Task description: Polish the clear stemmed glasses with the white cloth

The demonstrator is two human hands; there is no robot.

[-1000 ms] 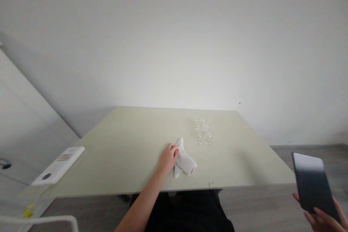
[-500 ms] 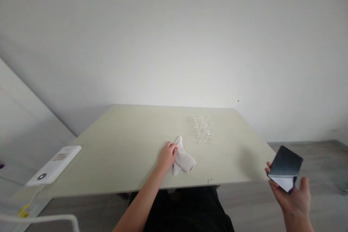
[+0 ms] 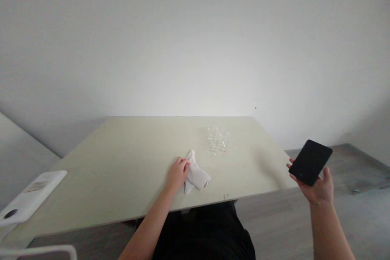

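A pair of white socks (image 3: 197, 175) lies crumpled on the table near its front edge. At their left side rests my left hand (image 3: 178, 172), fingers bent and closed on the fabric's edge. Off the table's right side, my right hand (image 3: 319, 189) holds a flat black tablet (image 3: 310, 162) from beneath, palm up. Its thumb is on the near right side and fingertips show past the left edge. The tablet's dark face is turned toward me and tilted. Behind the socks stands a cluster of small clear glass-like pieces (image 3: 217, 140); their exact kind is too small to make out.
The pale table (image 3: 128, 162) reaches back to a white wall (image 3: 183, 48). A white box-like device (image 3: 33, 195) with a dark round spot lies at the left edge. A white curved bar (image 3: 39, 250) shows at the lower left. Grey floor (image 3: 274, 219) lies to the right.
My right hand has raised the tablet slightly and turned it, so the bright reflection on its lower part is gone. The view has shifted right. My left hand stays on the socks.
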